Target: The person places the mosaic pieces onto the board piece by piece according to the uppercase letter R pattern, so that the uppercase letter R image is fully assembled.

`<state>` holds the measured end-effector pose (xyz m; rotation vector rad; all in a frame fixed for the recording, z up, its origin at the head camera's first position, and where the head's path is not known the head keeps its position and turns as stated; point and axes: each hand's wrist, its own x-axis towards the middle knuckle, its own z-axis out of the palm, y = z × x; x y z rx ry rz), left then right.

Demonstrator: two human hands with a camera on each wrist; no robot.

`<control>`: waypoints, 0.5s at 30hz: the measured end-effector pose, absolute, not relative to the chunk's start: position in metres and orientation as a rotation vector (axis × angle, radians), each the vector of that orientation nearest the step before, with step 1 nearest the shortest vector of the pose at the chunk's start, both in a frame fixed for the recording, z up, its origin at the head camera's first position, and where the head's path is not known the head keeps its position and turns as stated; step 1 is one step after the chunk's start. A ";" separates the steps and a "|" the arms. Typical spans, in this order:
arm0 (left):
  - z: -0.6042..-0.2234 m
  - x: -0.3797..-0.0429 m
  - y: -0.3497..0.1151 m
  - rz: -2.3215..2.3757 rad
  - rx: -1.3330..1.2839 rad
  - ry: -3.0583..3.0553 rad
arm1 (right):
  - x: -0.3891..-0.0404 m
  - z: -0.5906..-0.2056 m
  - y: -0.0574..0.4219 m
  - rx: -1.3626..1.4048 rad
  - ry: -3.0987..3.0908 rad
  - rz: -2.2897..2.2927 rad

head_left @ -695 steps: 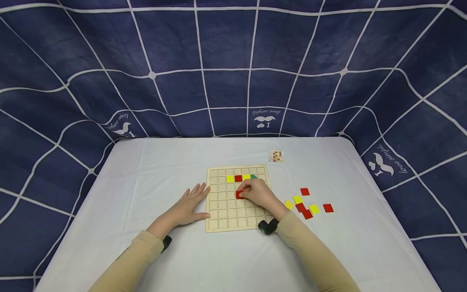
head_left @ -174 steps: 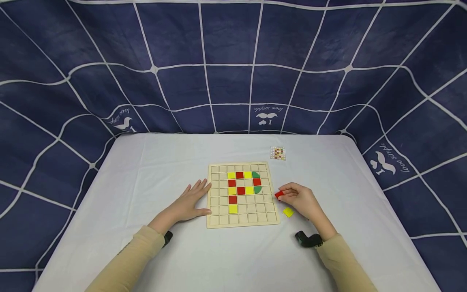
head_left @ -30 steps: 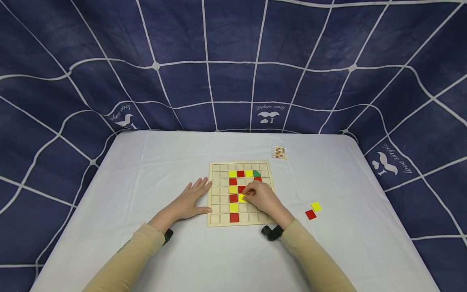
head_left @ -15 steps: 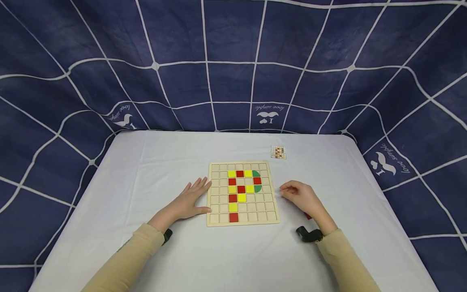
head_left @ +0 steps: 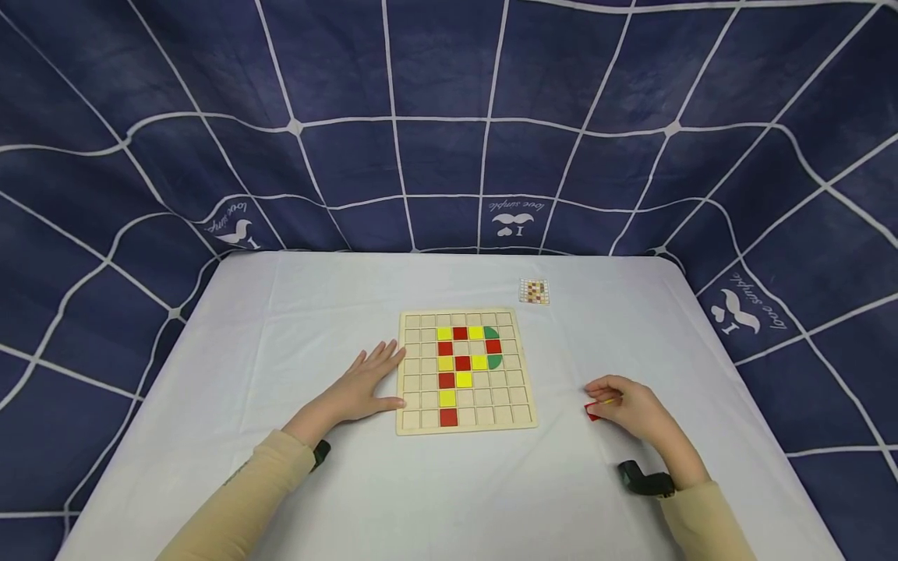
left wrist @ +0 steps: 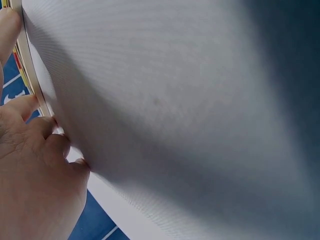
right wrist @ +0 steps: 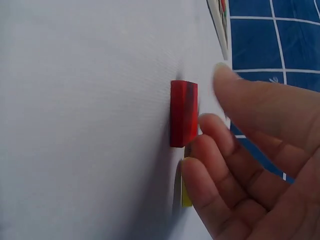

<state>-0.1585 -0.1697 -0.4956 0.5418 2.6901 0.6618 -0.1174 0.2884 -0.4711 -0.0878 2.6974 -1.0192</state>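
My left hand [head_left: 356, 389] lies flat on the table with its fingers and thumb spread, their tips touching the left edge of the wooden grid board [head_left: 496, 399]. Red and yellow square tiles and two green rounded ones sit in the board's cells. To the right of the board, my right hand [head_left: 631, 407] hovers over a loose red tile [right wrist: 183, 115] and a yellow tile [right wrist: 186, 195] on the cloth. In the right wrist view its thumb stands apart from the red tile, while loosely bent fingers come close to both tiles; nothing is pinched.
Behind the board, toward its right, lies a small pattern card [head_left: 535, 291] with a printed grid. A white cloth [head_left: 295, 312] covers the table. Dark blue curtains [head_left: 449, 156] with white lines hang behind and at both sides.
My right hand has let go of a yellow tile in the board, left of centre, and moved right to the loose tiles. The left hand has stayed at the board's edge.
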 end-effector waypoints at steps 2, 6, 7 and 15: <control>-0.495 -0.158 -0.170 0.667 0.542 2.691 | -0.113 -0.472 0.288 -0.121 2.725 -0.987; -0.495 -0.158 -0.170 0.674 0.538 2.694 | -0.109 -0.474 0.286 -0.171 2.783 -0.914; -0.496 -0.157 -0.170 0.674 0.540 2.694 | -0.108 -0.474 0.285 -0.171 2.792 -0.907; -0.497 -0.159 -0.170 0.664 0.550 2.693 | -0.112 -0.479 0.275 -0.124 2.786 -0.894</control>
